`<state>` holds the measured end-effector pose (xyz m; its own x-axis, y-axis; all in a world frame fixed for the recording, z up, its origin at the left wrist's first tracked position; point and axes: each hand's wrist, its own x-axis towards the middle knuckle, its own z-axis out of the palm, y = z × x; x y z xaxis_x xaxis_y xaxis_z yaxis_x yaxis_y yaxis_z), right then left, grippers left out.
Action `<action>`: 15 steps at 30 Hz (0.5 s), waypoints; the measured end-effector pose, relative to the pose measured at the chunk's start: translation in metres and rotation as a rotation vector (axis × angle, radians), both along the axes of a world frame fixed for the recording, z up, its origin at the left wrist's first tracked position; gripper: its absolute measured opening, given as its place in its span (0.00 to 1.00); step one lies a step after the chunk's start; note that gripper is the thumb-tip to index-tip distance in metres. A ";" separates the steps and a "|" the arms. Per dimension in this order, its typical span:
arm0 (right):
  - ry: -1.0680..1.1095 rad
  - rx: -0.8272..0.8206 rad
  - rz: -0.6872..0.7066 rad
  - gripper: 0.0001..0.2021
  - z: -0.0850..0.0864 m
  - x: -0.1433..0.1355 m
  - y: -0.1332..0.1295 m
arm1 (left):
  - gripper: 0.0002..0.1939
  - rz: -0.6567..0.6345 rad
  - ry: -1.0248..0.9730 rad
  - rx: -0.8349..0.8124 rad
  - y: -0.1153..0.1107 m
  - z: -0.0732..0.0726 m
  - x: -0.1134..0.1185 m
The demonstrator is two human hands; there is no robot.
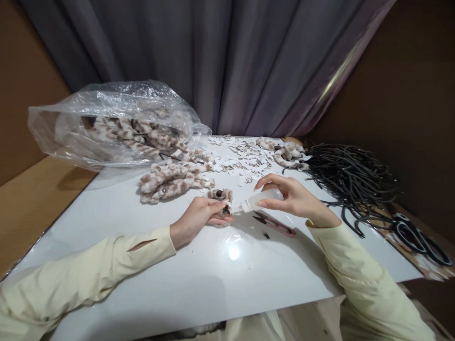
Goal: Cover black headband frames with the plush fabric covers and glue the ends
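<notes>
Near the middle of the white table [213, 274], my left hand [202, 214] pinches a small furry brown-and-white piece [222, 194] with dark parts on it. My right hand [289, 196] is closed around a translucent squeeze bottle [265, 200], which is tilted so its thin nozzle points left at the furry piece. Whether the nozzle tip touches the piece cannot be made out. Pink-handled thread snips [275, 224] lie just below the bottle, beside a tiny black bit [266, 235].
A clear plastic bag [121, 118] of furry pieces stands back left, with a furry bundle [170, 182] before it. Small curled scraps [245, 156] and furry loops [289, 154] lie behind. Black cords [351, 175] and large scissors [412, 237] are at the right.
</notes>
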<state>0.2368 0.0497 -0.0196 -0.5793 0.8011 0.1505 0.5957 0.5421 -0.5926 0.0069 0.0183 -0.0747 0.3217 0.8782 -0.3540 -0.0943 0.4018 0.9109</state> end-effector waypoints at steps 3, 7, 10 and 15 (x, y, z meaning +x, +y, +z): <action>0.006 -0.005 0.004 0.16 0.000 0.000 0.000 | 0.18 0.000 0.004 0.001 0.000 0.000 0.000; 0.002 -0.009 0.004 0.16 0.000 0.000 -0.001 | 0.18 -0.006 0.005 0.005 0.000 0.000 0.000; 0.003 -0.006 0.006 0.16 0.000 0.001 0.000 | 0.17 -0.013 0.009 0.011 0.000 0.000 0.000; 0.002 -0.007 0.000 0.15 0.000 0.000 0.000 | 0.17 -0.010 0.008 0.007 0.000 0.000 0.000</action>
<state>0.2371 0.0495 -0.0200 -0.5786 0.8024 0.1464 0.5946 0.5378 -0.5977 0.0066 0.0181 -0.0750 0.3281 0.8773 -0.3503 -0.0830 0.3961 0.9144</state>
